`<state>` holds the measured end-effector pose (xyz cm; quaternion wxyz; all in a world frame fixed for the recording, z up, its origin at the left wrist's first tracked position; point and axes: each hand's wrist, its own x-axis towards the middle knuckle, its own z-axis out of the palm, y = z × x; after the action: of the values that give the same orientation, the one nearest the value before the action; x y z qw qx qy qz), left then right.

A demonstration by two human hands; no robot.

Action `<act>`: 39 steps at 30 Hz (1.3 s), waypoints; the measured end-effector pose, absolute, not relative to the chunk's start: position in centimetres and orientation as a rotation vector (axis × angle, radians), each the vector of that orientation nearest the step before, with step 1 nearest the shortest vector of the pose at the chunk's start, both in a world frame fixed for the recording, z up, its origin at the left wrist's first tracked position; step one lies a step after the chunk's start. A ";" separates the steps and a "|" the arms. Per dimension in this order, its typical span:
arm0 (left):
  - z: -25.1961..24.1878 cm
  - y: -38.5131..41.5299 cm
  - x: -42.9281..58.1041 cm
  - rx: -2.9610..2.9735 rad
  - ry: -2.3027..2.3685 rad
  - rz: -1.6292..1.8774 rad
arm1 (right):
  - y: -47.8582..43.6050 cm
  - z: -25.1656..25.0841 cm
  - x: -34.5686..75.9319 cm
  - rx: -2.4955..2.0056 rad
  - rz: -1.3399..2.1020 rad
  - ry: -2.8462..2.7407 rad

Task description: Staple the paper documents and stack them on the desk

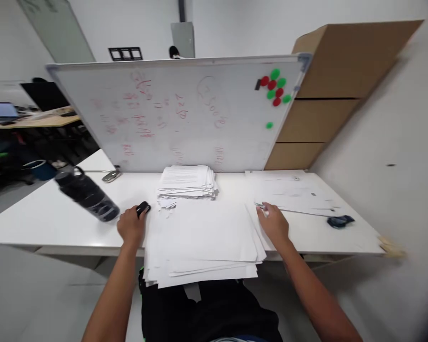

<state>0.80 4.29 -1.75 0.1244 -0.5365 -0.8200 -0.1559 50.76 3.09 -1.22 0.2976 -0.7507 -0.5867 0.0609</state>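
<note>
Left fingers (132,213) grip a black object (143,208); right fingers (270,208) part slightly.

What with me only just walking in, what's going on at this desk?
The person's left hand holds a small black object beside loose sheets of paper overhanging the near side of the table. The right hand is at the sheets' other side; whether it holds anything is unclear. A paper stack sits behind, before the whiteboard.
</note>
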 end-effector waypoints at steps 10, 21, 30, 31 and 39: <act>-1.6 4.8 0.8 -1.561 -2.389 -0.437 | 11.6 -3.9 55.5 -2.371 0.188 -1.478; -0.9 4.7 1.8 -1.534 -2.411 -0.440 | 11.3 -3.9 55.6 -2.268 -0.046 -1.416; -1.2 4.8 1.6 -1.526 -2.381 -0.454 | 11.0 -4.5 56.8 -2.041 0.025 -1.198; -1.4 4.8 1.5 -1.525 -2.375 -0.453 | 11.1 -4.5 56.9 -2.028 0.025 -1.209; -0.8 4.2 2.9 -1.567 -2.180 -0.561 | 7.8 -0.4 51.7 -1.857 0.228 -1.639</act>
<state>2.88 4.18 -0.82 0.1983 -0.5599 -0.7791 -0.2004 51.70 7.84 -0.41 0.3215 -0.7070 -0.6239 0.0867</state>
